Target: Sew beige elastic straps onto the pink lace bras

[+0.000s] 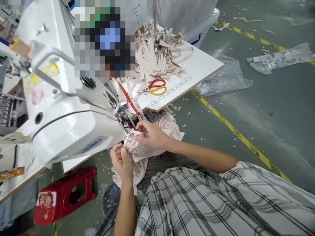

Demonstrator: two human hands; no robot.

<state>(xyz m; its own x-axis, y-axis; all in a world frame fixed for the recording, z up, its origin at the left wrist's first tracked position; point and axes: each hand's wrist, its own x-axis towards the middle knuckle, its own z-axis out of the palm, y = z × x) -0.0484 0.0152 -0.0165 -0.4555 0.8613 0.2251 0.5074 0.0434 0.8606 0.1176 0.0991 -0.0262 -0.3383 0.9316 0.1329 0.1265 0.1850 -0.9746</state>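
Pale pink lace fabric (141, 147) hangs from the needle area of a white sewing machine (66, 127) and drapes over my lap. My right hand (153, 135) is closed on the lace edge just right of the presser foot (129, 129), thumb and fingers pinching it. On the near side, my left hand (124, 162) has its fingers curled together at the lace's left edge, close below the machine head. A red printed ribbon (128, 98) and a narrow beige strip run down toward the presser foot. My fingers partly hide the stitching spot.
Scissors with red and yellow handles (157, 87) lie on the white table (201, 65), beside a heap of beige fabric strips (155, 55). Left of my legs is a red plastic stool (66, 198). Plastic bags (223, 77) and scraps litter the floor. A pixelated patch covers the top.
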